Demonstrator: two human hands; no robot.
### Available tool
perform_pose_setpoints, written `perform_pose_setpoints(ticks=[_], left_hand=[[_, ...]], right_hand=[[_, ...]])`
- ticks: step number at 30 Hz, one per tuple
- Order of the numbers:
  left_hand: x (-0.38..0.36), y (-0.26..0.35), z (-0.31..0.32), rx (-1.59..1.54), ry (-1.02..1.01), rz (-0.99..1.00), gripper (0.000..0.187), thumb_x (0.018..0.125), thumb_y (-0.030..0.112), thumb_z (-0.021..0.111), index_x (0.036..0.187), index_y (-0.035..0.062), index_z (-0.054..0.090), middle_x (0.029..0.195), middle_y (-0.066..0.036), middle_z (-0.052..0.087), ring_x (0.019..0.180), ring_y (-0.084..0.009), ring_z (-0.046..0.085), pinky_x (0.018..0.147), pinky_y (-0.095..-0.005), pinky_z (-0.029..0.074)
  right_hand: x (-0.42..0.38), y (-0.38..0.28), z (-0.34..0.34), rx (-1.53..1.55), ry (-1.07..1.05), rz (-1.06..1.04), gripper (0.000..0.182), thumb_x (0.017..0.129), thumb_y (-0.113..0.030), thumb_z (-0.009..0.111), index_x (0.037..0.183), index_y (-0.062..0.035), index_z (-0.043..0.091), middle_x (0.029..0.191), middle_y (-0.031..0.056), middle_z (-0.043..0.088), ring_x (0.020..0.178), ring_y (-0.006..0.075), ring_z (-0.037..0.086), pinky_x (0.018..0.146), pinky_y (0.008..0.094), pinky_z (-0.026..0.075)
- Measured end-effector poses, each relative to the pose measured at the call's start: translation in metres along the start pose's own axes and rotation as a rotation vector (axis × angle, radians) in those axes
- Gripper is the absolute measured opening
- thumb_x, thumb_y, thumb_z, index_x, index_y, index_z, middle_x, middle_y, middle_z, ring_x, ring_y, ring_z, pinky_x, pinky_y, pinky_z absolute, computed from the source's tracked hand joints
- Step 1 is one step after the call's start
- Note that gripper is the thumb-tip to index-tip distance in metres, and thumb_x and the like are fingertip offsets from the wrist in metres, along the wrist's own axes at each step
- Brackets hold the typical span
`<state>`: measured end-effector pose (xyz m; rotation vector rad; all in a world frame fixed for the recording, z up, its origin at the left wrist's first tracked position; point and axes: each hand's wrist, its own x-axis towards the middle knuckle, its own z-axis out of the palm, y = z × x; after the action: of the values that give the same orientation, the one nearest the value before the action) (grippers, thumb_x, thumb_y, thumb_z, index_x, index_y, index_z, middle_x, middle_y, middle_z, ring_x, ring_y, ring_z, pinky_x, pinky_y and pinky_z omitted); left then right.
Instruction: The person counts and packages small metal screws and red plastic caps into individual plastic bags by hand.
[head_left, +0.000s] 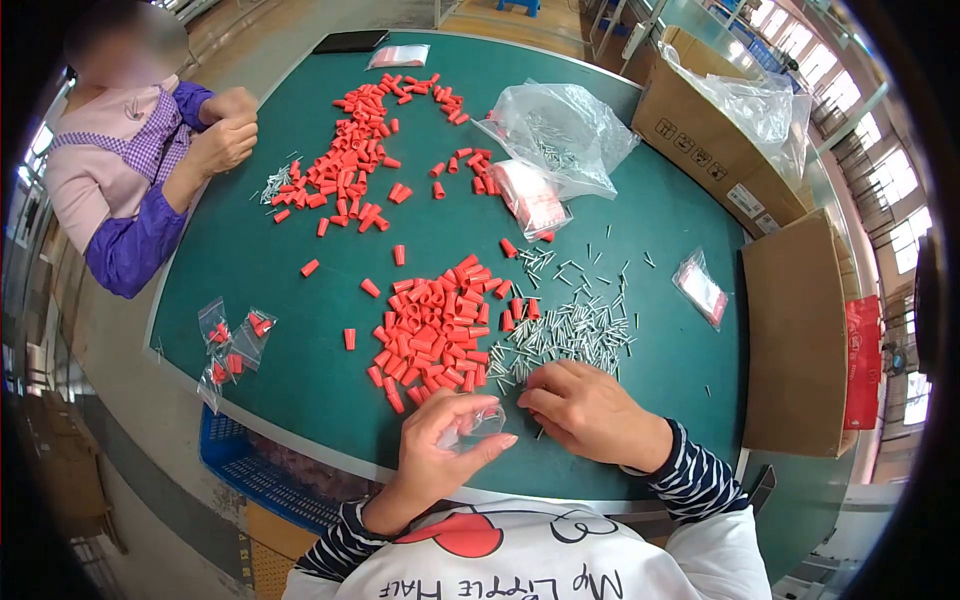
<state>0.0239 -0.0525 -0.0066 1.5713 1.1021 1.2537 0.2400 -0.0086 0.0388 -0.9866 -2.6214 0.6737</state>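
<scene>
Near the table's front edge, my left hand holds a small clear plastic bag between curved fingers and thumb. Just to its right, my right hand has its fingers pressed together at the lower edge of a pile of silver screws; anything between the fingertips is hidden. Beyond my left hand lies a heap of red conical caps. Several red caps touch the left side of the screw pile.
Another person stands at the left beside a second red heap. A large clear bag of screws lies at the back. Cardboard boxes line the right. Small filled bags lie front left, above a blue basket.
</scene>
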Motion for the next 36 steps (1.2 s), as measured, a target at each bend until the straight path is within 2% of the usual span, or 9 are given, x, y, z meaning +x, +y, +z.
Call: perform_pose_setpoints(ticks=[4, 10, 16, 19, 22, 25, 30, 36], left_hand=[[0.0, 0.0, 0.0, 0.024, -0.018, 0.005, 0.047, 0.066, 0.008, 0.089, 0.107, 0.0038, 0.066, 0.082, -0.001, 0.057, 0.069, -0.0096, 0.048, 0.062, -0.0239, 0.041], [0.0, 0.0, 0.001, 0.045, -0.027, -0.006, 0.047, 0.065, 0.007, 0.088, 0.107, 0.0029, 0.066, 0.083, -0.002, 0.058, 0.069, -0.0102, 0.049, 0.062, -0.0243, 0.042], [0.001, 0.0, 0.003, 0.089, -0.025, 0.028, 0.045, 0.066, 0.003, 0.085, 0.106, 0.0029, 0.066, 0.085, -0.004, 0.06, 0.069, -0.0139, 0.054, 0.061, -0.0278, 0.046], [0.001, 0.0, 0.002, 0.093, -0.019, 0.047, 0.045, 0.066, 0.003, 0.085, 0.106, 0.0028, 0.065, 0.083, -0.004, 0.06, 0.068, -0.0135, 0.054, 0.061, -0.0277, 0.046], [0.001, 0.0, 0.003, 0.047, 0.001, 0.038, 0.045, 0.065, 0.004, 0.087, 0.104, 0.003, 0.065, 0.081, -0.003, 0.06, 0.068, -0.0118, 0.052, 0.061, -0.0266, 0.046], [-0.002, -0.004, 0.004, -0.052, 0.011, -0.036, 0.044, 0.066, 0.008, 0.089, 0.103, 0.0032, 0.064, 0.08, -0.001, 0.061, 0.067, -0.0087, 0.05, 0.06, -0.0245, 0.044], [-0.01, -0.01, 0.006, -0.252, 0.037, -0.191, 0.041, 0.071, 0.011, 0.088, 0.099, 0.002, 0.059, 0.086, 0.0, 0.063, 0.071, -0.0051, 0.049, 0.064, -0.0214, 0.042], [-0.001, 0.003, -0.002, -0.213, -0.015, -0.081, 0.041, 0.072, 0.007, 0.086, 0.104, 0.0001, 0.062, 0.085, -0.002, 0.059, 0.072, -0.0058, 0.048, 0.065, -0.0218, 0.042]], right_hand=[[-0.002, -0.002, 0.002, -0.111, -0.023, 0.003, 0.028, 0.071, -0.004, 0.07, 0.098, -0.0036, 0.063, 0.091, 0.0102, 0.058, 0.086, 0.0297, 0.059, 0.073, 0.0401, 0.05], [0.009, -0.011, -0.018, 0.253, 0.169, -0.08, 0.027, 0.07, -0.004, 0.07, 0.096, -0.0022, 0.063, 0.097, 0.0113, 0.06, 0.087, 0.0304, 0.058, 0.072, 0.04, 0.049], [0.024, -0.032, -0.029, 0.176, 0.107, -0.232, 0.027, 0.069, 0.0, 0.068, 0.095, -0.0012, 0.064, 0.1, 0.012, 0.06, 0.092, 0.0302, 0.058, 0.079, 0.0392, 0.048], [0.026, -0.035, -0.029, 0.186, 0.069, -0.236, 0.034, 0.068, 0.003, 0.07, 0.102, -0.0019, 0.066, 0.107, 0.0114, 0.062, 0.096, 0.0292, 0.061, 0.082, 0.0388, 0.049], [0.023, -0.027, -0.036, 0.209, 0.159, -0.21, 0.035, 0.07, 0.0, 0.072, 0.105, -0.0021, 0.065, 0.11, 0.0114, 0.062, 0.097, 0.0294, 0.061, 0.083, 0.0389, 0.049], [0.015, -0.018, -0.028, 0.219, 0.16, -0.036, 0.033, 0.072, -0.002, 0.069, 0.105, -0.0033, 0.063, 0.108, 0.0108, 0.061, 0.099, 0.0299, 0.06, 0.083, 0.0399, 0.046], [0.01, -0.025, 0.002, 0.349, 0.225, 0.006, 0.03, 0.078, -0.007, 0.071, 0.106, -0.0058, 0.063, 0.102, 0.0088, 0.065, 0.092, 0.0281, 0.061, 0.079, 0.0384, 0.045], [0.008, -0.018, 0.009, 0.481, 0.315, 0.057, 0.017, 0.082, -0.007, 0.069, 0.098, -0.0045, 0.064, 0.088, 0.0077, 0.065, 0.084, 0.0257, 0.062, 0.078, 0.0369, 0.044]])
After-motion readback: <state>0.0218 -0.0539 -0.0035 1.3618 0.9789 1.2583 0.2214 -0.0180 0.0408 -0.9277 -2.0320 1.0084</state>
